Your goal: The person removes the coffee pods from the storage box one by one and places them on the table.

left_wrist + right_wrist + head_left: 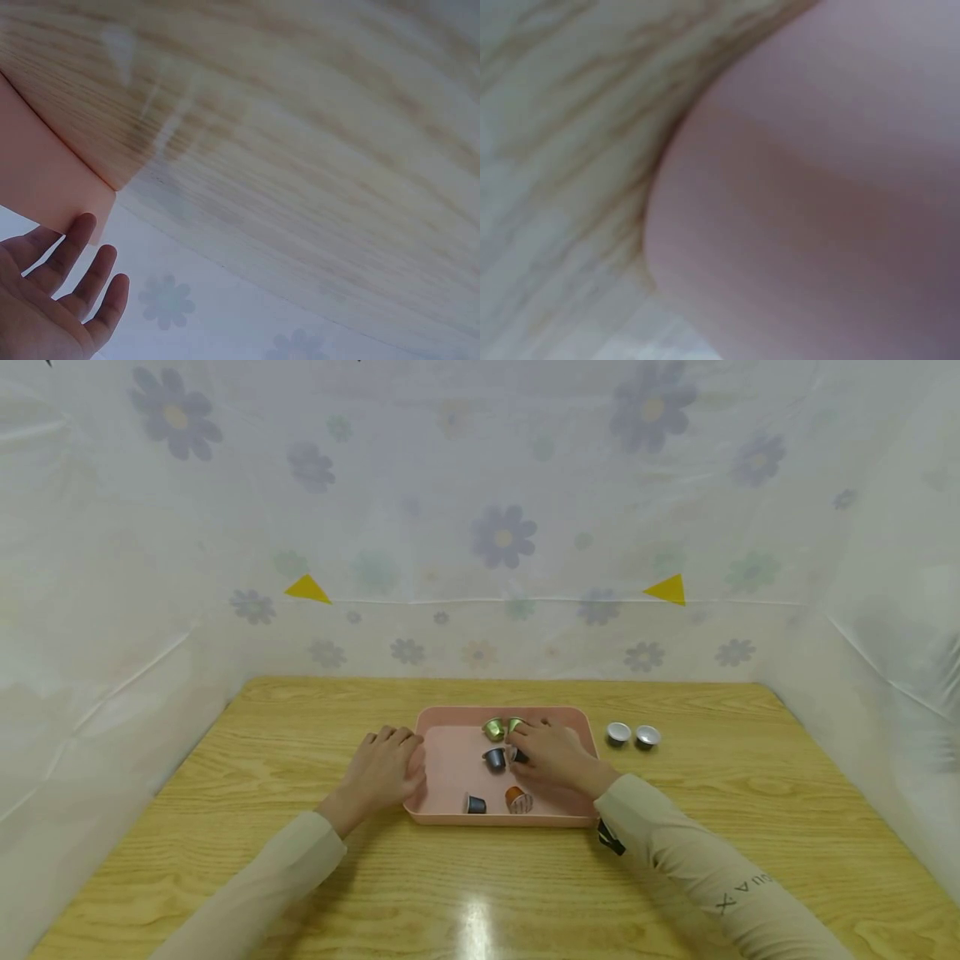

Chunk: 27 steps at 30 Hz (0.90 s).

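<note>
In the head view, a shallow pink tray lies on the table. My left hand holds its left rim; the left wrist view shows fingertips against the wall's outer side. Over the tray's right half, my right hand has a dark coffee capsule between thumb and fingers, partly hidden. A green capsule shows just past those fingers, with another green capsule to its left. Beside the thumb lies a dark blue capsule. Nearer the front wall are a dark grey capsule and an orange capsule.
Two capsules with silvery lids up, one capsule and another capsule, stand on the wooden table right of the tray. A small black object shows by the right sleeve. Flowered white sheeting encloses the table's back and sides.
</note>
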Motion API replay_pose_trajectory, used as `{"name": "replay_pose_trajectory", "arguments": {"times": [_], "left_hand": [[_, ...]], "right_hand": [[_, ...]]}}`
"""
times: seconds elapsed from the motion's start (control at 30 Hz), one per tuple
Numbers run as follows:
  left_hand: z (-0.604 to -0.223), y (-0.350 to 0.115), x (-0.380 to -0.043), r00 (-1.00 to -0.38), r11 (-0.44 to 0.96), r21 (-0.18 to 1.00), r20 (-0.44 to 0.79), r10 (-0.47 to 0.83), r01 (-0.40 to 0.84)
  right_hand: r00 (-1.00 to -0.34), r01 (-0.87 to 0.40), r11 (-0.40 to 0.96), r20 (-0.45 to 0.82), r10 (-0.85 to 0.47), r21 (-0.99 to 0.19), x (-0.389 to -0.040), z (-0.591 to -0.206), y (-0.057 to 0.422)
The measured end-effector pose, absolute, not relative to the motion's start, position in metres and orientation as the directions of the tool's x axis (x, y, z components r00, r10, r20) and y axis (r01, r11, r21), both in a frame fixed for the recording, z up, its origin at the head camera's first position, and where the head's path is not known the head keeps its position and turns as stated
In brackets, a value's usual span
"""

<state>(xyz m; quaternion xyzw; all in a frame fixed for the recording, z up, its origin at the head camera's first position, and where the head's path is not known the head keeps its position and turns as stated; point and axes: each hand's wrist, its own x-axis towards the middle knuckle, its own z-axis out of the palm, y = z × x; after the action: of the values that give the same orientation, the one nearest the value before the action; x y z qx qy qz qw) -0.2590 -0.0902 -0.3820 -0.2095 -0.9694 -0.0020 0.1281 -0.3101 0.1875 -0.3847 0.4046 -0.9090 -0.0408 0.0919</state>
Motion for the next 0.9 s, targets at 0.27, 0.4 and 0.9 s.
{"name": "replay_pose_trajectory", "arguments": {"times": [0.27,0.4,0.9], "left_hand": [[-0.3826,-0.0901,-0.2593,-0.884,0.915,-0.042,0.245,0.398,0.401],[-0.3831,-0.0901,-0.2596,-0.885,0.916,-0.041,0.246,0.395,0.398],[-0.3846,-0.0906,-0.2602,-0.884,0.917,-0.044,0.25,0.394,0.396]], "right_hand": [[-0.63,-0.745,0.653,0.177,-0.756,0.136,-0.3088,-0.3847,0.1882],[-0.626,-0.749,0.65,0.187,-0.757,0.125,-0.3082,-0.3842,0.1891],[-0.661,-0.745,0.667,0.168,-0.732,-0.026,-0.3095,-0.3821,0.1961]]}}
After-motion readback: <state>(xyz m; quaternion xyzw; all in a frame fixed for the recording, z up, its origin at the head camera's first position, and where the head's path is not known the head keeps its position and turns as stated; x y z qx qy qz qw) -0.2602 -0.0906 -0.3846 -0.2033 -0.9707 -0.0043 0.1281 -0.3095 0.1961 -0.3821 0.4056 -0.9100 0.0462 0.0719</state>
